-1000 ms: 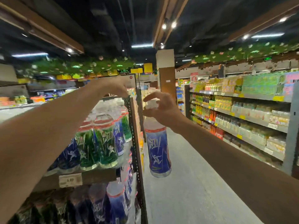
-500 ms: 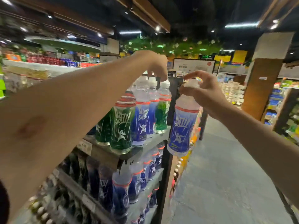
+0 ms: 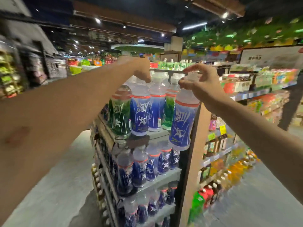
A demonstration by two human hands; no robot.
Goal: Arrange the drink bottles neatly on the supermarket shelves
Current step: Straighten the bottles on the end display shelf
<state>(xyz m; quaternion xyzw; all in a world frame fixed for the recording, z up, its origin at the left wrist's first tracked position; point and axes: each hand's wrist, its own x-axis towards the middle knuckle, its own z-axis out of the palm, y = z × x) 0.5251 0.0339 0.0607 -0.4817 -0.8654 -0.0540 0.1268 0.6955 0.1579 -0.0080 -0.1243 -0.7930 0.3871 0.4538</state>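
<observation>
The right hand [image 3: 200,84] pinches the neck of a blue bottle [image 3: 182,122] just under its cap. The bottle hangs in the air, at the right end of the top shelf [image 3: 155,136], beside the wooden side panel [image 3: 193,161]. Its bottom is not on the shelf yet.

I think it could slip, since only a few fingers hold the neck. It could also bump the panel or knock the next bottle as it goes in.

The left hand [image 3: 142,71] reaches over the row on the shelf. Its fingertips touch a bottle top, but I cannot tell if they grip it.

On the top shelf I count two blue bottles and two green bottles [image 3: 120,112] in front. More may stand behind, but they are hidden. With the held one, that makes three blue.

Far off, more shelves look blurry.
</observation>
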